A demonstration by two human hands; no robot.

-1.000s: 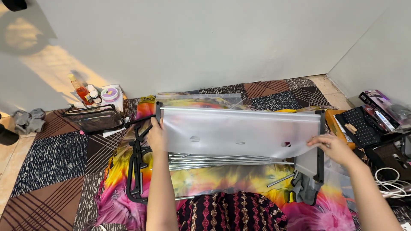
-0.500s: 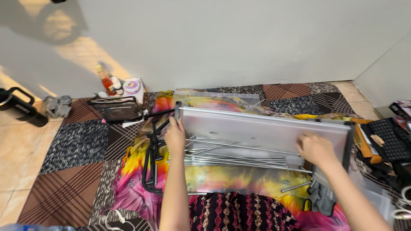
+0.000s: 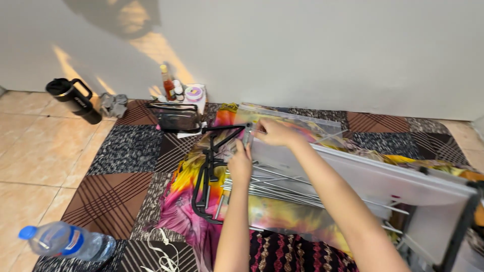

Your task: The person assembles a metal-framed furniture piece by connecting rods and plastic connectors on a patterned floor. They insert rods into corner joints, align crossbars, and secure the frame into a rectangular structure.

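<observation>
Both hands at the near-left corner of the white panel [image 3: 383,176], a long flat tray-like piece tilted on edge, black end caps. Left hand [image 3: 240,163] closed round the corner post area, fingers curled, gripping narrow. Right hand [image 3: 269,132] pinched on the top corner just above the left hand, thumb + fingers closed on the edge or a small fitting; can't tell which exactly.

Risks (judgement): panel is long and held at one end only, far end hangs low right w/ no support in view, so it could twist or swing down. Loose metal rods [image 3: 282,189] lie under the panel, touching it; a slip would drop the panel on them or scatter them. Fingers close to the corner joint, pinch risk if the panel folds. Black frame [image 3: 207,174] just left of the panel may snag the corner.

Surface: panel sits over a bright floral cloth [image 3: 181,201] on a patchwork rug [image 3: 108,194] of brown striped and grey speckled squares. Beige floor tiles [image 3: 35,166] left of the rug.

Room: plain white wall behind the panel, sun patches on it. Far left of the panel: black mug [image 3: 75,99] w/ handle, clear pouch [image 3: 176,117], small bottles [image 3: 174,88] by the wall. Water bottle [image 3: 65,241] lying down, well left + nearer than the panel. White cord [image 3: 164,254] near it.
</observation>
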